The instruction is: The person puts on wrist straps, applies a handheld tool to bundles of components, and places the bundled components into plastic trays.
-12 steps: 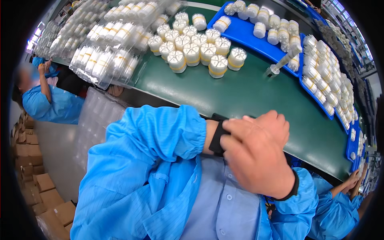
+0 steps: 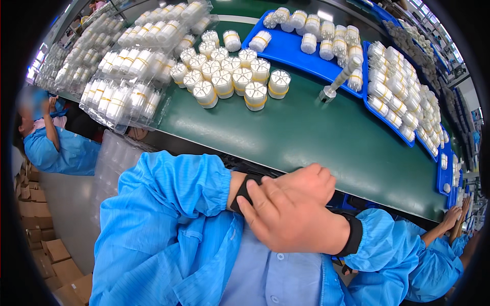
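Hands crossed at the near edge of the green table (image 2: 245, 131), you lay your right hand (image 2: 296, 219) over the back of your left hand (image 2: 310, 181), its fingertips on the black band (image 2: 242, 196) around your left wrist. Your right fingers are slightly bent and a little apart; whether they pinch the band or only press on it cannot be told. Your left fingers look loosely curled, the palm hidden, so you cannot be said to hold anything there.

Done, as far as can be seen: the band encircles your left wrist, and a black cuff (image 2: 353, 234) sits around your right. Left open: whether the band is fastened, with your right fingers on it.

Beyond your hands and to their left, white bundles (image 2: 222, 81) stand grouped on end, yellow strips visible around several, neither hand touching them. Farther left lie clear packs (image 2: 116, 104) of similar bundles. Straight beyond your hands, past a pale rod (image 2: 339, 81) standing on the table, a blue tray (image 2: 286, 50) carries more, well apart from your fingers; to its right, another tray (image 2: 380, 116) is heaped with them.
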Tool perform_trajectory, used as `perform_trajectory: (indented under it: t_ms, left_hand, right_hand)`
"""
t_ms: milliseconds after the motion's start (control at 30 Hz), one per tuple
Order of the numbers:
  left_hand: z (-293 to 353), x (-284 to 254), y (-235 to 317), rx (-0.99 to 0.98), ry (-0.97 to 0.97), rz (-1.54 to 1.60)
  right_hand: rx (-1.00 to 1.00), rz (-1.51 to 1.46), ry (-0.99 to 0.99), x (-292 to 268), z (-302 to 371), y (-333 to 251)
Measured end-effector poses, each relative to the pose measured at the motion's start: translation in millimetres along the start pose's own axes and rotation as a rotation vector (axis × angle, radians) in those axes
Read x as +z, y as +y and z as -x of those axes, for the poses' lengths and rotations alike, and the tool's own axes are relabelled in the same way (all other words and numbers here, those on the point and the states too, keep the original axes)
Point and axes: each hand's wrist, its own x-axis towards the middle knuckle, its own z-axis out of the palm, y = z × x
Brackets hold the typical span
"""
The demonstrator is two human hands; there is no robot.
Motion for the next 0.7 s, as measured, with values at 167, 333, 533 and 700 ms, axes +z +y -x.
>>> perform_trajectory:
  t_ms: [167,333,533,700]
  left_hand:
    - [9.7,-99.5,-71.2,-0.167,0.158,0.379]
    - [53.8,-137.0,-127.5,-0.487,0.381,0.177]
    - [37.9,-124.5,-149.7,-0.537,0.208,0.088]
    - [29.3,-117.1,-159.5,-0.627,0.021,0.119]
  right_hand:
    - [-0.176,-0.074,-0.019,-29.9,8.5,16.8]
    - [0.842,-0.148,0.422,-80.8,52.3,99.4]
    - [1.080,-0.590,0.454,-33.7,63.8,173.3]
    - [1.044,-0.454,0.273,-14.7,55.4,188.6]
